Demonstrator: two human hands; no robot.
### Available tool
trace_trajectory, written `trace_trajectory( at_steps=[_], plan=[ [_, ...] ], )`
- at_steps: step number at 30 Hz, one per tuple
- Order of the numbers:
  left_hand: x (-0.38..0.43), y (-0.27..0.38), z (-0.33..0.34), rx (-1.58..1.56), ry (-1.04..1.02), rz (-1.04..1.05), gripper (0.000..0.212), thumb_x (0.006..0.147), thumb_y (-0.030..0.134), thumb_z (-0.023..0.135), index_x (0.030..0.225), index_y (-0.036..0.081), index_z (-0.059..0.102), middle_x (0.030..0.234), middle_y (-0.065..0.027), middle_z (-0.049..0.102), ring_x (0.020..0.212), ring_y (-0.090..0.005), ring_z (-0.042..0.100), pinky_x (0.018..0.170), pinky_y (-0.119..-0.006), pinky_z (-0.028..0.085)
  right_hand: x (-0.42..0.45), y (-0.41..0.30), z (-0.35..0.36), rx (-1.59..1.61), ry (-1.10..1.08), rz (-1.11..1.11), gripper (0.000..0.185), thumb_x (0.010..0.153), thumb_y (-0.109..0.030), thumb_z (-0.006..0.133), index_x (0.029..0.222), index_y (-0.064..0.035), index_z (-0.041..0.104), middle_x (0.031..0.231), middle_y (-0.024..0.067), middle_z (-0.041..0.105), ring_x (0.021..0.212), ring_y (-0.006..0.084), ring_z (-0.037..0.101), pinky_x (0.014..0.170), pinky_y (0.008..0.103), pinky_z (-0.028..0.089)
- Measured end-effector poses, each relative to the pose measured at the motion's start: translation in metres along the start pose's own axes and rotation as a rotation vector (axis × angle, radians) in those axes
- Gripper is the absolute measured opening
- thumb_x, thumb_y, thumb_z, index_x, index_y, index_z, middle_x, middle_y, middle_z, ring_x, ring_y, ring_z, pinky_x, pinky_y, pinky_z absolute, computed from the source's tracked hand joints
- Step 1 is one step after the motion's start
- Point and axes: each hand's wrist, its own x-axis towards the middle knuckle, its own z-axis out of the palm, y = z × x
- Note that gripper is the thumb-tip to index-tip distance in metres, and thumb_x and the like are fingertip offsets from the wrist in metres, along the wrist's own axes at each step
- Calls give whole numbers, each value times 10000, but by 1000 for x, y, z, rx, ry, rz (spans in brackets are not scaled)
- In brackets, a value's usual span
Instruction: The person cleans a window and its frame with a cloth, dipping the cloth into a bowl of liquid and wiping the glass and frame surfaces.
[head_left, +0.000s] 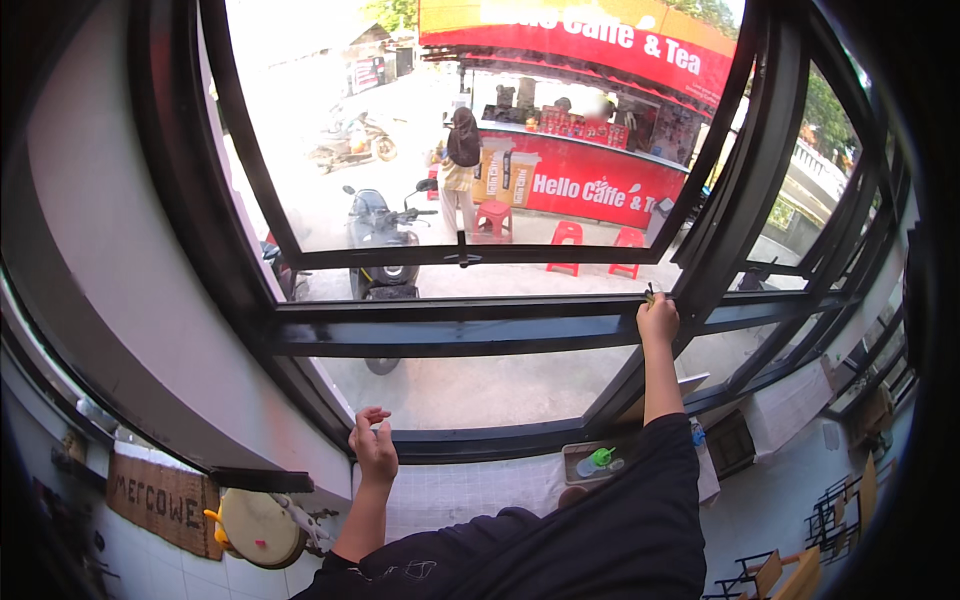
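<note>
My right hand is raised to the lower right of a black window frame. A small dark and olive-coloured item is pinched in its fingers, too small to identify. Beyond it, a top-hung glazed sash tilts outward, with a handle at the middle of its bottom rail. My left hand is lifted at the lower left, near the frame's lower corner, fingers loosely bent and apart with nothing in them. A fixed lower pane lies between my hands.
Below the window, a tray holds a cup with a green lid. A round stool and a woven mat with writing are at the lower left. Outside are a motorcycle, a person, red stools and a red stall.
</note>
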Motion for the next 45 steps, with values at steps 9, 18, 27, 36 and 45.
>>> trace_trajectory(
  at_steps=[9,18,27,36,45],
  plan=[
    [4,4,-13,-160,4,-28,304,830,109,480,1121,23,459,1018,-111,581,978,-192,541,888,-337,379,-119,-208,-17,455,-199,-381,238,712,-146,610,902,-10,567,902,177,528,764,351,600,685,414,507],
    [-4,2,-57,-204,83,-66,299,830,98,485,1120,31,460,988,-96,557,957,-175,527,829,-299,404,-214,-396,-13,601,-348,-619,247,713,-125,616,882,29,523,906,222,519,740,348,613,657,371,521],
    [-50,-18,-141,-151,320,-99,265,840,64,484,1102,28,464,945,-74,577,891,-142,551,799,-277,417,-273,-523,-13,668,-418,-699,213,750,-138,596,883,24,555,899,209,582,788,355,632,675,389,526],
    [-83,-16,-176,-141,445,-122,257,848,43,485,1103,31,459,940,-62,573,872,-131,553,787,-271,425,-277,-534,-13,946,-474,-550,245,772,-183,613,908,10,549,828,203,638,791,360,631,710,423,501],
    [-71,-4,-147,-219,280,-106,276,855,60,499,1124,35,441,921,-54,570,862,-117,553,790,-264,414,-214,-491,-22,1166,-874,-878,277,764,-85,631,1035,-45,588,929,174,655,891,311,634,799,358,482]
  ],
)
